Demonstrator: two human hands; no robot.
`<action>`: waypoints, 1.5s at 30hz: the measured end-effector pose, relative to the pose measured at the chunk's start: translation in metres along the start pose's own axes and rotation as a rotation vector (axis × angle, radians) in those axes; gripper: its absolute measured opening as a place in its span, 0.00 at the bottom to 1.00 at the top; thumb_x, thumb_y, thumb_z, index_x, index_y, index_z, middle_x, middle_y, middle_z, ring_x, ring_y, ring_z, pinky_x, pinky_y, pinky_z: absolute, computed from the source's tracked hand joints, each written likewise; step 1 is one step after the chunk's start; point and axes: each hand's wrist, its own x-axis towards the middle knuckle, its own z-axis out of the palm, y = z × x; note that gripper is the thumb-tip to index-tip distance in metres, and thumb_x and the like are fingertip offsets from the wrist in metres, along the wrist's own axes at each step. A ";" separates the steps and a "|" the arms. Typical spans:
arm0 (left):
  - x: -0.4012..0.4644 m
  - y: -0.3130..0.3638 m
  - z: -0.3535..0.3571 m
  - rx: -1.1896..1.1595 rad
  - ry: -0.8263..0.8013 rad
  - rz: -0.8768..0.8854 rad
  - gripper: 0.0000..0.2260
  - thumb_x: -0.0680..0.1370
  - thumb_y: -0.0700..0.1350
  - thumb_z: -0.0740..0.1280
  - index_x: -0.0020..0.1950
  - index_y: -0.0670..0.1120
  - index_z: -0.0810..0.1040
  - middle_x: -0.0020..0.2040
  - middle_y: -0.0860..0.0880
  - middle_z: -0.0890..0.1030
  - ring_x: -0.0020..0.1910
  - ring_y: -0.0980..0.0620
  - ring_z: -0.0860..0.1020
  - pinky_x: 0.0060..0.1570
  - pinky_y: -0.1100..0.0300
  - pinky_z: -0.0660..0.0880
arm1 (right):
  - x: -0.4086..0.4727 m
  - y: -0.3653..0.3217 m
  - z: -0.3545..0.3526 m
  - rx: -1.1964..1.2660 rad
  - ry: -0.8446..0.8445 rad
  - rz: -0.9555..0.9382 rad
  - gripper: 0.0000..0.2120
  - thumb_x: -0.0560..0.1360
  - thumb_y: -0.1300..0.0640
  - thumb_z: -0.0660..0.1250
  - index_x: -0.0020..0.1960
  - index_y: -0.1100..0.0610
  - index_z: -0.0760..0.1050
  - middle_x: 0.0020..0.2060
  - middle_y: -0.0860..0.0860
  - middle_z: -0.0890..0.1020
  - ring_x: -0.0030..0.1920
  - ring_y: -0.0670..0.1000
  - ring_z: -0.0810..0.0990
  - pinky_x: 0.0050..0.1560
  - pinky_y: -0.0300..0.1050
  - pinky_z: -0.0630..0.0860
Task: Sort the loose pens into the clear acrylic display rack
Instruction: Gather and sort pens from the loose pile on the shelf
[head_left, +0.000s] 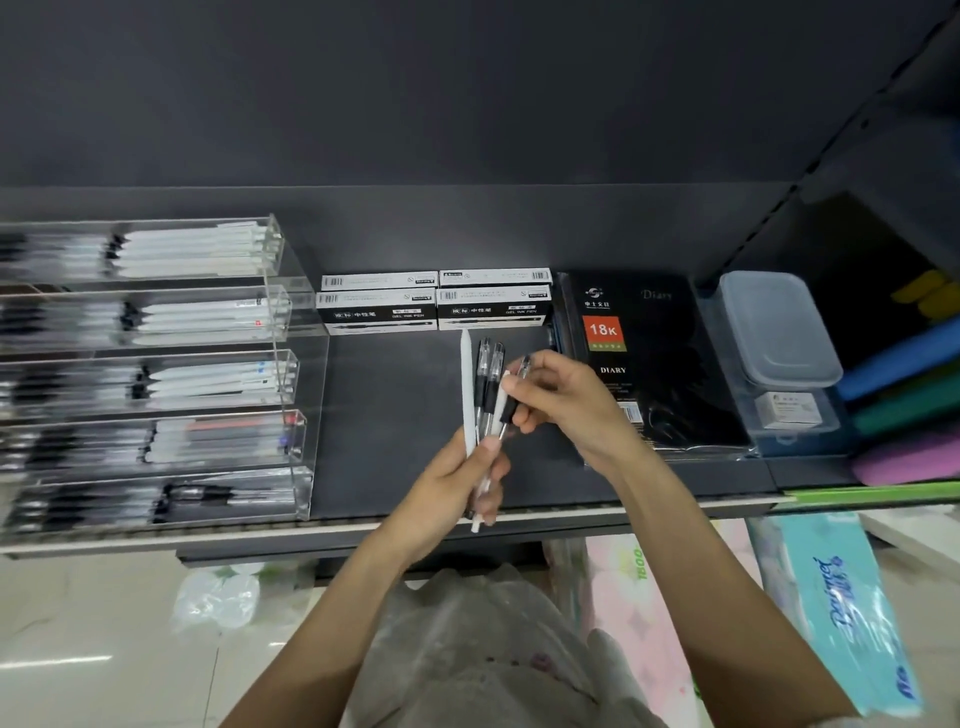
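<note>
My left hand (457, 483) grips a bundle of pens (480, 395) upright over the dark shelf: a white pen on the left and clear-barrelled black pens beside it. My right hand (556, 400) pinches one clear black pen (511, 402) at the right side of the bundle, its tip pointing down toward my left thumb. The clear acrylic display rack (291, 364) stands on the shelf to the left. Its stepped tiers hold rows of white pens above and dark pens below, blurred in this view.
Black-and-white gel pen boxes (436, 304) line the shelf's back. A black diary (644, 358) in wrap lies to the right, then a clear plastic lidded box (779, 332) and coloured folders (904, 395). The shelf's front edge (311, 530) runs under my wrists.
</note>
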 end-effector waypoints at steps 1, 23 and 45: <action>-0.002 -0.002 0.000 -0.064 -0.010 -0.005 0.12 0.81 0.48 0.56 0.59 0.42 0.69 0.34 0.52 0.69 0.25 0.56 0.65 0.27 0.63 0.67 | 0.000 0.000 0.000 0.017 -0.032 0.030 0.13 0.74 0.62 0.69 0.56 0.65 0.74 0.34 0.53 0.78 0.27 0.46 0.74 0.26 0.36 0.71; -0.075 -0.001 -0.069 -0.630 0.538 0.041 0.15 0.75 0.46 0.62 0.55 0.39 0.78 0.48 0.42 0.84 0.51 0.45 0.82 0.54 0.52 0.79 | 0.015 0.003 0.141 -0.339 -0.377 -0.107 0.14 0.70 0.52 0.73 0.55 0.50 0.77 0.41 0.49 0.78 0.36 0.51 0.80 0.37 0.46 0.78; -0.159 -0.010 -0.287 -0.642 0.553 0.169 0.12 0.79 0.44 0.59 0.57 0.41 0.77 0.52 0.44 0.82 0.54 0.48 0.81 0.53 0.56 0.78 | -0.020 0.062 0.353 -0.318 -0.010 -0.078 0.02 0.79 0.62 0.60 0.48 0.57 0.69 0.39 0.49 0.81 0.38 0.46 0.84 0.38 0.40 0.79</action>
